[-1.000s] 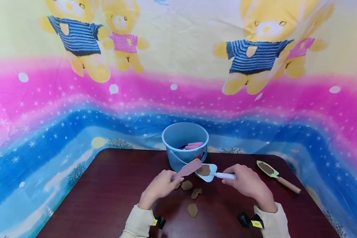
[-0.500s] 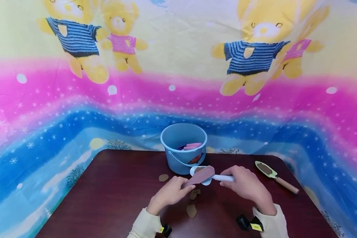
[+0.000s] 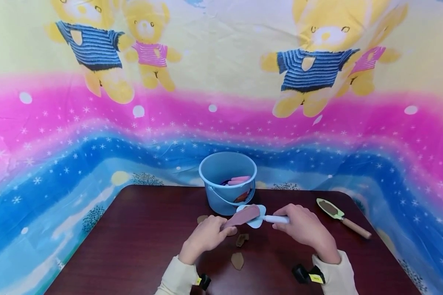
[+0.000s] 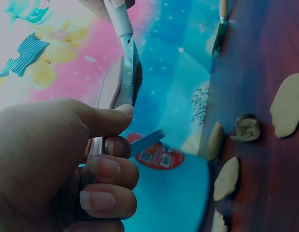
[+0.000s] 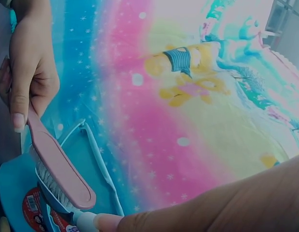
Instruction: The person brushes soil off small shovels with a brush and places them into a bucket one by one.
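Observation:
My left hand (image 3: 204, 237) grips the handle of a pink brush (image 5: 62, 166) with white bristles. In my right hand (image 3: 304, 227) is the white handle of a small pale-blue hand shovel (image 3: 256, 223), pinched between thumb and fingers. The brush lies across the shovel's blade, bristles toward it, and covers much of the blade. A dark edge shows at the blade in the left wrist view; I cannot tell how the brown piece there sits. Flat brown clay-like pieces (image 3: 237, 260) and a curled one (image 4: 246, 128) lie on the table below.
A light-blue bucket (image 3: 221, 198) with pink-handled items (image 3: 239, 180) inside stands just behind the shovel. At the right, a pale-green trowel (image 3: 330, 208) with a wooden handle holds a brown piece. A printed bear cloth (image 3: 221, 106) hangs behind the dark-red table (image 3: 140, 229).
My left hand has moved right with the brush, which now overlaps the shovel's blade and hides the brown piece, then shifted slightly back left. My right hand holds the shovel nearly still.

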Demonstrator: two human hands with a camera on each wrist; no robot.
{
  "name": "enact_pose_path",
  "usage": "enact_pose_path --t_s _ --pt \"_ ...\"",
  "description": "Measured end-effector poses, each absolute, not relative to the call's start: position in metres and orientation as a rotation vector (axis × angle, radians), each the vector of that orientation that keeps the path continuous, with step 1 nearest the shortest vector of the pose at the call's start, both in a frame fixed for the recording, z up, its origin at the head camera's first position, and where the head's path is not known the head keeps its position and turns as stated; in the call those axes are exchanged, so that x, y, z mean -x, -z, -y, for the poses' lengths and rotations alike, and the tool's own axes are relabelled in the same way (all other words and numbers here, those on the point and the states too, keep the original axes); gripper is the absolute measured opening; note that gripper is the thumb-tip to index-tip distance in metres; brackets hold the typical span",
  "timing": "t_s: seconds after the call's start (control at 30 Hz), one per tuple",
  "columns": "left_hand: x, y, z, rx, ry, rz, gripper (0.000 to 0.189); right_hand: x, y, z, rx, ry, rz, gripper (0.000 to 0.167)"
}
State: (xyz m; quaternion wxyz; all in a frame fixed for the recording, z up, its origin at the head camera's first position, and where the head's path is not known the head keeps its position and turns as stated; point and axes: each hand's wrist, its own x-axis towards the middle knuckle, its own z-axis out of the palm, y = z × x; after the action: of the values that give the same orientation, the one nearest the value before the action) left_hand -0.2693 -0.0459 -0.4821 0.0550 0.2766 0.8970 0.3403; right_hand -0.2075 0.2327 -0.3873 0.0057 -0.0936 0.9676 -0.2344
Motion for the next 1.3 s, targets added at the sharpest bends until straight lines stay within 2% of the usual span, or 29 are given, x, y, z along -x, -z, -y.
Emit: enact_pose_path --t_s 0.47,0.7,0.9,1.3 --pt "0.274 0.47 0.075 -0.801 -1.068 -2.815 0.027 0.209 0.387 -0.235 0.292 0.715 -3.038 0.018" --pt "0.267 0.469 0.054 -0.905 -1.236 -2.598 0.026 0.21 0.388 -0.228 0.296 0.787 -2.987 0.018" --pt "0.259 0.477 0.036 -0.848 -1.141 -2.631 0.023 0.208 0.387 -0.222 0.304 0.791 -3.0 0.018" --pt "0.261 0.478 0.047 -0.756 -1.078 -2.719 0.024 0.21 0.39 -0.223 0.286 0.774 -3.007 0.013"
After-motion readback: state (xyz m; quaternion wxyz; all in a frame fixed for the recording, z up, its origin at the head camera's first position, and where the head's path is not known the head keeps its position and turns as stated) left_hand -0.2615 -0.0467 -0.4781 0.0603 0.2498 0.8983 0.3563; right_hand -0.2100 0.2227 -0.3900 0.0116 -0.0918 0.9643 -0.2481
